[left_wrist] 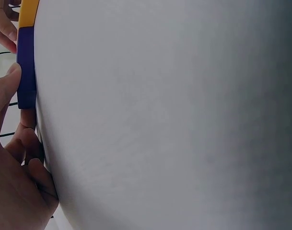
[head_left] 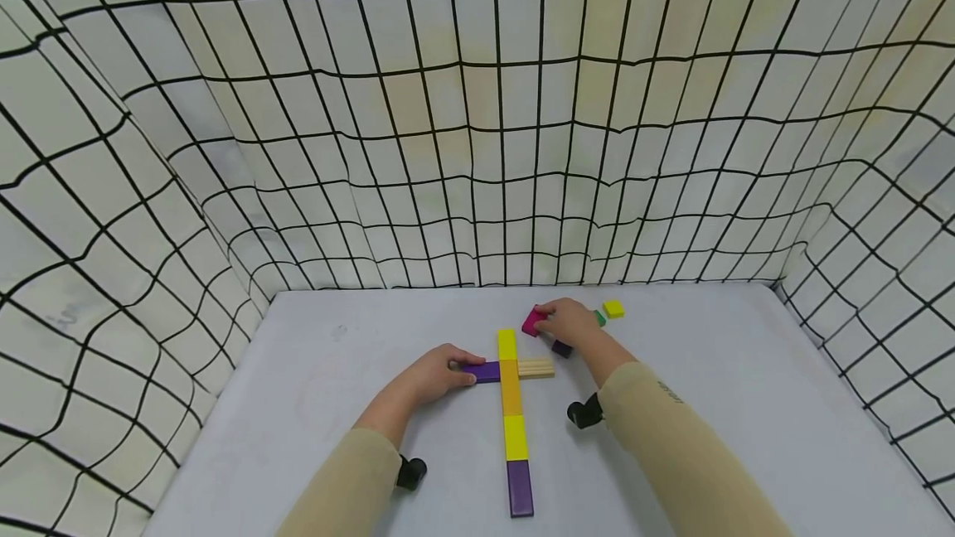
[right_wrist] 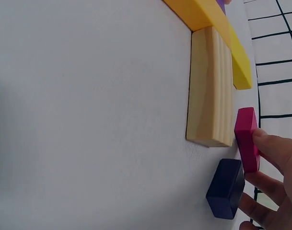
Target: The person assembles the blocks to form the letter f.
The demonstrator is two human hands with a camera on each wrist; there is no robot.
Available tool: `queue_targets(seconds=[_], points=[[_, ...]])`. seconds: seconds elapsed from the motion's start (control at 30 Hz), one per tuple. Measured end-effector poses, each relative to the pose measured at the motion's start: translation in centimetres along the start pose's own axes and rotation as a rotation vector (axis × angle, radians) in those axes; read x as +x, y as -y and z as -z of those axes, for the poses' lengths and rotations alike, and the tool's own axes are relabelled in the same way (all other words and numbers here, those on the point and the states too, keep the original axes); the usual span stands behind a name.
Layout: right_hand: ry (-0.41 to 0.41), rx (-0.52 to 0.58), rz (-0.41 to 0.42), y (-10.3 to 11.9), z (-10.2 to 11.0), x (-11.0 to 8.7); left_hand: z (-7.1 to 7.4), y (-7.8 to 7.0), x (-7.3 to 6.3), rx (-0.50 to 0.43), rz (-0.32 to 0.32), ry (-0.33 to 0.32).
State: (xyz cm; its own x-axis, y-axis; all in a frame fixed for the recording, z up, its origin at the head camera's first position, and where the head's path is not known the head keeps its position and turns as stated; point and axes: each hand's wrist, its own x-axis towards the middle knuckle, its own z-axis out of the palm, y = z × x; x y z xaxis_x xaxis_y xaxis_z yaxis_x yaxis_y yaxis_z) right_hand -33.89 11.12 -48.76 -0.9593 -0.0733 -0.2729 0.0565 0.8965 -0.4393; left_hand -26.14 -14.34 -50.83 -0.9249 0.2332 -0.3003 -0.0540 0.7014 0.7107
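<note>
Soft light brightens the tabletop [head_left: 298, 371]; the left wrist view's right side is dim, blurred.

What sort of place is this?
Probably a makeshift recording booth: black-gridded white walls stand behind and at both sides of a white tabletop, and black cameras sit at the person's wrists.

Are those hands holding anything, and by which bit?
The left hand pinches the crosswise purple block near its left end; the right hand pinches the pink block at its right side.
</note>
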Motion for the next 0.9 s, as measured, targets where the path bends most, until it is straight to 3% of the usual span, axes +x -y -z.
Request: queue_targets(seconds=[0.43,0.9], points=[[-0.069,-0.030,-0.017,1.6,-1.3,0.4,0.0,0.3,0.2,0.014,-0.023,0.002],[-0.077,-0.014,0.018,2.5,-2.5,1.0,0.1,0.1,0.1,0.016,-0.018,0.009]])
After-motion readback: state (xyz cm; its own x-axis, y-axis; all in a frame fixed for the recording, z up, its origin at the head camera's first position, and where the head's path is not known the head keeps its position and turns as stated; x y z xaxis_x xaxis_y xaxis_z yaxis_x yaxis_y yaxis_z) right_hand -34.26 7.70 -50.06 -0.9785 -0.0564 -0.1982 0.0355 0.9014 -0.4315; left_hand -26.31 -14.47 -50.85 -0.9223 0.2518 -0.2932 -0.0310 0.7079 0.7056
